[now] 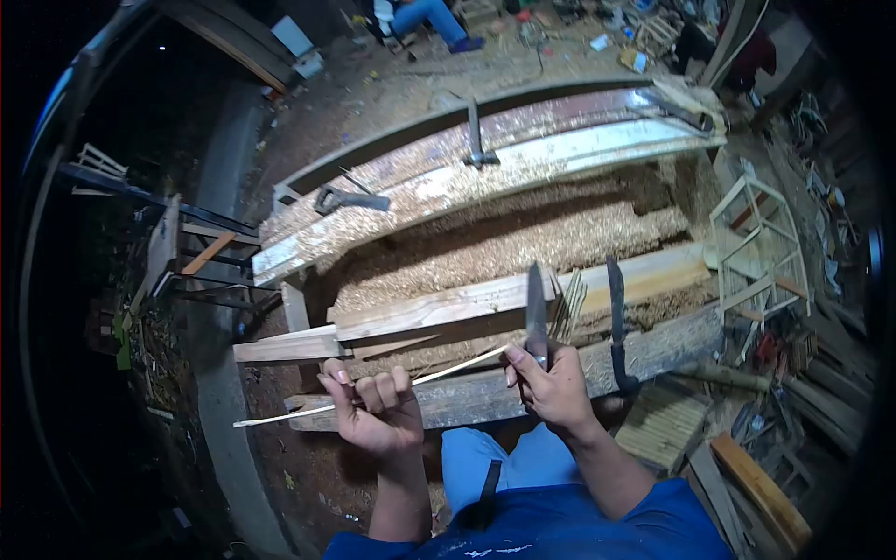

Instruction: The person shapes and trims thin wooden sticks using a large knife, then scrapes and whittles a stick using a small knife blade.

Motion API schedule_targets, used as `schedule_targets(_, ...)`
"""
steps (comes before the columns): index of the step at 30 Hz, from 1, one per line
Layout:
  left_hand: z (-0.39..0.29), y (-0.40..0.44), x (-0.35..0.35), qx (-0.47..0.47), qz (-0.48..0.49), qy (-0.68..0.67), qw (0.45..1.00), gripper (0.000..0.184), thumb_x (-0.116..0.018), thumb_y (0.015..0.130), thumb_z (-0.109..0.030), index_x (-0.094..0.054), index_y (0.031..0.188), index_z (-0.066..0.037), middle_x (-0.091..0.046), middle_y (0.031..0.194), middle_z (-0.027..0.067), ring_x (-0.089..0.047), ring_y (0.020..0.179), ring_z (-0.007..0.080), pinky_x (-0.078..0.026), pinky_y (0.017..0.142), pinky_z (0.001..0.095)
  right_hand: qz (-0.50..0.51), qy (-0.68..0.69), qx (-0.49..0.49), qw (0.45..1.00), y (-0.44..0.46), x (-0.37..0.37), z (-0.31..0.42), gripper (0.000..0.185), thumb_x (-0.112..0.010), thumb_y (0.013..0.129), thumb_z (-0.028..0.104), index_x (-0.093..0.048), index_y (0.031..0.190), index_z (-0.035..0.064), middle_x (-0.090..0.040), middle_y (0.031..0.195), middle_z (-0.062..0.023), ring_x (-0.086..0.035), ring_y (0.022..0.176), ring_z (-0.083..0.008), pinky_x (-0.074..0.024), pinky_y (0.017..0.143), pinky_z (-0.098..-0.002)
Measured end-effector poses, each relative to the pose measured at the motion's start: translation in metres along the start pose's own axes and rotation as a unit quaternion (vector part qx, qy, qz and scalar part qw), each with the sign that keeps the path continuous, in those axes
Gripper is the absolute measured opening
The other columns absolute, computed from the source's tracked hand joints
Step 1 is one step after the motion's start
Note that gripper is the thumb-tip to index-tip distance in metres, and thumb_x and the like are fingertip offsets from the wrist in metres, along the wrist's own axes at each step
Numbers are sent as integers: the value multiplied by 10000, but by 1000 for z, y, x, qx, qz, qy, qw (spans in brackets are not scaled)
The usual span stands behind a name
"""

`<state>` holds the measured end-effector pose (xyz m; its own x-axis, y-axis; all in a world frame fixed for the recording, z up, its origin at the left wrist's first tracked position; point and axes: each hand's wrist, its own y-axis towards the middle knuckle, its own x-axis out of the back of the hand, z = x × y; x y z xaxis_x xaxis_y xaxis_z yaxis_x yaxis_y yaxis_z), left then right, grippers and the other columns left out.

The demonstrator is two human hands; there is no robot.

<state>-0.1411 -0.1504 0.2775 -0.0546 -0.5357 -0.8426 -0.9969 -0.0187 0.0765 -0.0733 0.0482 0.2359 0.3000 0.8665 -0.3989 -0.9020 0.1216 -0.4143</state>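
My left hand [378, 411] is closed round a thin pale wooden strip [457, 369], whose free end sticks out to the lower left. The strip's other end reaches my right hand [555, 383], which is closed round a knife [537, 313] with its blade pointing up and away from me. Just beyond my hands a squared timber [429, 313] lies on the bench. Several thin sticks [567, 303] lean at its right end. A second, dark-handled knife [617, 317] rests to the right of my right hand.
Across the shavings-filled bench [485, 247], a hammer [477, 140] and a hand tool [350, 200] lie on the far plank. A slatted wooden frame [761, 247] stands at the right. Beyond the bench, a person's leg in blue [434, 19] shows.
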Motion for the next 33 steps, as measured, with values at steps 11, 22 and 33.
schedule_targets(11,-55,-51,-85,-42,76,67,994,308,-292,1165,-346,-481,1133,-104,-321,524,5,-405,510,165,-395,670,351,16,18,125,992,-85,-39,86,193,-689,1038,170,-724,957,-2,-642,706,35,-465,529,13,-309,471,-198)
schedule_targets(22,-106,-100,-59,7,146,105,984,322,-353,1150,-318,-440,1310,-53,-685,924,221,-663,1180,438,-496,1071,581,-24,-8,156,987,-130,-70,90,239,-648,1059,212,-703,935,16,-475,540,50,-376,408,-39,-266,394,-244)
schedule_targets(33,-208,-129,60,-37,-212,199,956,383,-704,1018,-198,-541,1358,-138,-667,927,21,-669,799,111,-625,661,293,-155,24,174,972,-184,-123,63,216,-689,1024,209,-690,895,37,-450,506,44,-343,359,-50,-211,345,-267)
